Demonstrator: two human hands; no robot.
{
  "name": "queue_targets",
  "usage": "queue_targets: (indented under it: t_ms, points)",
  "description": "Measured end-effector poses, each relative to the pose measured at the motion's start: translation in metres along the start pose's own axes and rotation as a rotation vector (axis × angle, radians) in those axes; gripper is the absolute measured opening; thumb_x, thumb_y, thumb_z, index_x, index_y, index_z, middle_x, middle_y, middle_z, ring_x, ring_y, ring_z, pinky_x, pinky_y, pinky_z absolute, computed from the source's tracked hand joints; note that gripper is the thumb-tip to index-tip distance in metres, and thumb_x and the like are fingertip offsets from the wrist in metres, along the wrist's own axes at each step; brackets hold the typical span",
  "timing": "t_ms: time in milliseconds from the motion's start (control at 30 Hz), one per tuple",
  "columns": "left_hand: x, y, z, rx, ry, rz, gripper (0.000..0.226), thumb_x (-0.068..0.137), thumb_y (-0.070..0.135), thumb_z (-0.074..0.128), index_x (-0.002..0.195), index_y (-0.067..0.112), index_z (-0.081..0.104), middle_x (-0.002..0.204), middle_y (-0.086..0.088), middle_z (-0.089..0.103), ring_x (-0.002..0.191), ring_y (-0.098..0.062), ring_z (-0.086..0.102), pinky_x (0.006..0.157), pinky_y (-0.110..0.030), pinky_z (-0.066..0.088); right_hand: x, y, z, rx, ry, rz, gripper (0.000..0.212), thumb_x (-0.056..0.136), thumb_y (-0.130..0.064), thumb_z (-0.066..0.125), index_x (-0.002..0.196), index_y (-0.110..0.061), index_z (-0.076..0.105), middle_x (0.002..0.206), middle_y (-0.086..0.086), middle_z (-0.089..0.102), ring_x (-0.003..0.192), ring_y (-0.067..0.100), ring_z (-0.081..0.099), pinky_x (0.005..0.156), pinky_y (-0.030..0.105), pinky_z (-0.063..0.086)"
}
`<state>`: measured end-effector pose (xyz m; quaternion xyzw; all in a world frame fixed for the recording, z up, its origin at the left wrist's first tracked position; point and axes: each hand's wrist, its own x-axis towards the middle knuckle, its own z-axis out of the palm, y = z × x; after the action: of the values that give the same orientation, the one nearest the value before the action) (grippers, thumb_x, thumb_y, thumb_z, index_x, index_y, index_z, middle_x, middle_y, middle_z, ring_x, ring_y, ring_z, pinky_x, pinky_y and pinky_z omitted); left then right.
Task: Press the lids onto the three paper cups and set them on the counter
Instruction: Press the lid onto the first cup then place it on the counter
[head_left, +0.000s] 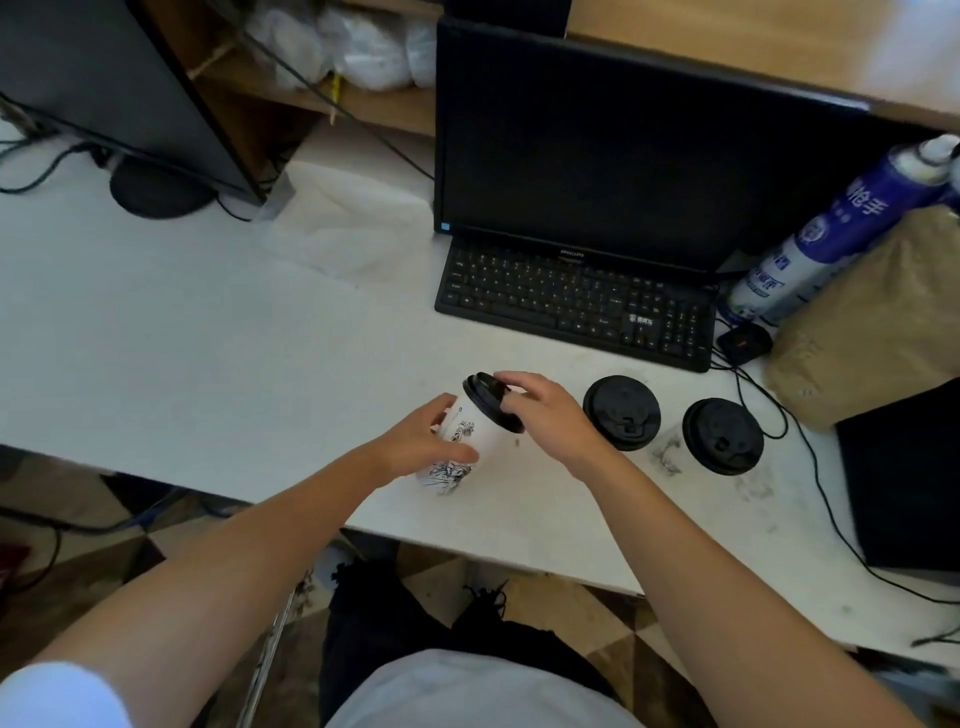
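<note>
A white paper cup (470, 434) with black drawings is tilted above the white counter (208, 364). My left hand (423, 441) wraps its side. A black lid (488, 399) sits on its mouth, and the fingers of my right hand (545, 415) rest on the lid's rim. To the right two more paper cups stand upright on the counter, each topped by a black lid: the nearer one (622, 412), the farther one (723, 435). Their white walls are mostly hidden under the lids.
A black keyboard (571, 299) and monitor (613, 150) stand just behind the cups. A blue spray can (831, 234), a brown sack (878, 317), a small black device (744, 343) and cables lie at the right. A second monitor stand (156, 189) is at far left.
</note>
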<state>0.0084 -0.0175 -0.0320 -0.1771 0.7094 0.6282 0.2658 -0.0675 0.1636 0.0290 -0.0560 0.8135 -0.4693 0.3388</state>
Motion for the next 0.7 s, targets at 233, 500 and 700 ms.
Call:
queue_targets:
  t_ms: [233,500,700]
  points:
    - [-0.012,-0.004,-0.014,-0.292,-0.417,-0.163,0.073,0.070,0.012,0.075,0.139,0.013,0.050,0.133,-0.019,0.063,0.121,-0.036,0.061,0.110,-0.054,0.043,-0.011,-0.005,-0.030,-0.171,-0.235,-0.119,0.057,0.094,-0.027,0.068,0.148,-0.030,0.050,0.139,-0.015,0.053,0.105,0.011,0.058,0.078,0.017,0.050]
    - [-0.016,0.007,-0.010,-0.018,-0.411,-0.115,0.059,0.079,-0.006,0.075,0.132,0.009,0.056,0.130,-0.021,0.064,0.122,-0.033,0.062,0.108,-0.047,0.048,-0.014,-0.008,-0.024,-0.503,-0.316,-0.319,0.070,0.089,-0.038,0.070,0.152,-0.029,0.042,0.133,-0.015,0.044,0.097,0.002,0.053,0.084,0.012,0.039]
    - [-0.014,0.012,-0.001,0.135,-0.191,0.003,0.057,0.071,-0.005,0.084,0.115,0.022,0.062,0.105,0.001,0.071,0.095,-0.009,0.068,0.079,-0.021,0.056,-0.016,-0.007,-0.019,-0.509,-0.210,-0.420,0.066,0.075,-0.036,0.075,0.135,-0.023,0.053,0.125,-0.012,0.043,0.112,0.009,0.051,0.090,0.020,0.049]
